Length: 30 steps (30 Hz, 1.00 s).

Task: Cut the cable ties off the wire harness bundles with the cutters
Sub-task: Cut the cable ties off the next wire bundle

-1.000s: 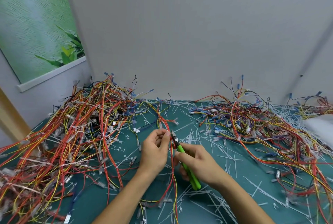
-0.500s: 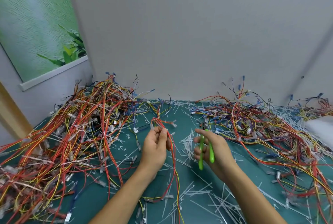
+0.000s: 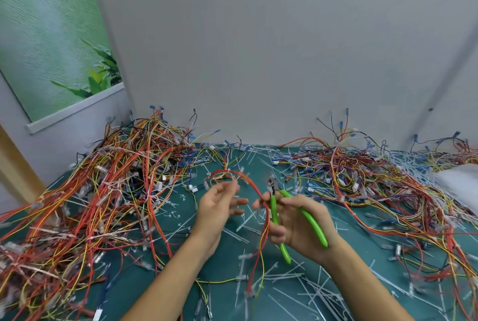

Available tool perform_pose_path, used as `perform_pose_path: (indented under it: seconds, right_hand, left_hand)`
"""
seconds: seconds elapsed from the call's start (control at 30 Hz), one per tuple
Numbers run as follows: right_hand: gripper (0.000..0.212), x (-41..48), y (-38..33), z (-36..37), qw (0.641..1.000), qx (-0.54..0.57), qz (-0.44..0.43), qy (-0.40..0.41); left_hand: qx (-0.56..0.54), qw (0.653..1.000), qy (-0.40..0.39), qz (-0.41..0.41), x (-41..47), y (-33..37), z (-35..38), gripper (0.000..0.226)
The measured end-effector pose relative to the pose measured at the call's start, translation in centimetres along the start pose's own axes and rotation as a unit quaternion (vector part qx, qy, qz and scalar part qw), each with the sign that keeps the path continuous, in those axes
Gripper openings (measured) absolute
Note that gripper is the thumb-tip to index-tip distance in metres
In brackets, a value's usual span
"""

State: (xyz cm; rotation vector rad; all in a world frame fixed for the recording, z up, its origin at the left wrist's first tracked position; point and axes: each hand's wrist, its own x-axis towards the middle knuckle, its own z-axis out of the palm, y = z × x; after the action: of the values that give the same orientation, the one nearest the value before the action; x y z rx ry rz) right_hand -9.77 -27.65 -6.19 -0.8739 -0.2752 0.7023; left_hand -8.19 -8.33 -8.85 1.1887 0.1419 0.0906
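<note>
Gripping hand (right): we note the right hand (image 3: 302, 227) curled round the green-handled cutters (image 3: 274, 210), one handle lying across the palm and the other under the fingers. Its thumb and forefinger also pinch the red-and-yellow harness bundle (image 3: 227, 172).
Left hand: the left hand (image 3: 217, 208) is open with its fingers spread and blurred. It is just beside the bundle's loop; we cannot tell whether it touches the loop.
Cutters: they are held above the surface, between the two hands' fingertips. The long axis runs near to far, the head pointing away from us and the handles splayed apart toward the wrist.
Bundle: it arches from the left hand's fingertips over to the right hand, then hangs down toward the near edge.
Surface: a teal mat (image 3: 222, 269) is littered with cut white ties (image 3: 292, 275). There is a wire pile at left (image 3: 103, 191) and a wire pile at right (image 3: 362, 178).
Room: a plain grey wall (image 3: 258, 62) stands behind, with a leafy green poster (image 3: 51, 36) at left.
</note>
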Motion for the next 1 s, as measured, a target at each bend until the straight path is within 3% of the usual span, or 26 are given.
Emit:
perform_pose_path:
  seconds: [0.13,0.27,0.47,0.53,0.6,0.7,0.8,1.0]
  right_hand:
    - [0.048,0.1,-0.3,-0.1,0.999,0.013,-0.046,0.010]
    - [0.054,0.3,0.0,-0.4,0.998,-0.018,-0.059,0.028]
    - [0.050,0.6,0.3,-0.5,0.993,-0.050,-0.090,0.056]
    - [0.051,0.7,0.4,-0.5,0.989,-0.078,-0.107,0.059]
    - [0.049,0.9,0.8,-0.5,0.985,-0.107,-0.118,0.071]
    - [0.047,1.2,1.4,-0.5,0.981,-0.118,-0.128,0.082]
    - [0.050,1.2,1.6,-0.4,0.982,-0.117,-0.127,0.079]
    - [0.046,1.1,1.5,-0.2,0.986,-0.109,-0.108,0.066]
  left_hand:
    - [0.029,0.989,-0.133,-0.063,-1.0,-0.3,0.5,0.066]
    - [0.002,0.980,-0.195,-0.046,-1.6,-0.4,0.6,0.048]
    - [0.099,0.987,-0.087,0.094,-1.3,-0.9,0.8,0.013]
    - [0.205,0.956,-0.036,0.205,-1.1,-1.0,0.7,0.015]
    - [0.311,0.900,-0.013,0.303,-1.2,-0.9,0.5,0.015]
    - [0.379,0.858,-0.002,0.347,-1.6,-0.8,0.5,0.015]
    - [0.371,0.872,-0.007,0.319,-2.1,-0.7,0.8,0.007]
    - [0.240,0.949,-0.011,0.205,-2.1,-0.5,1.1,0.026]
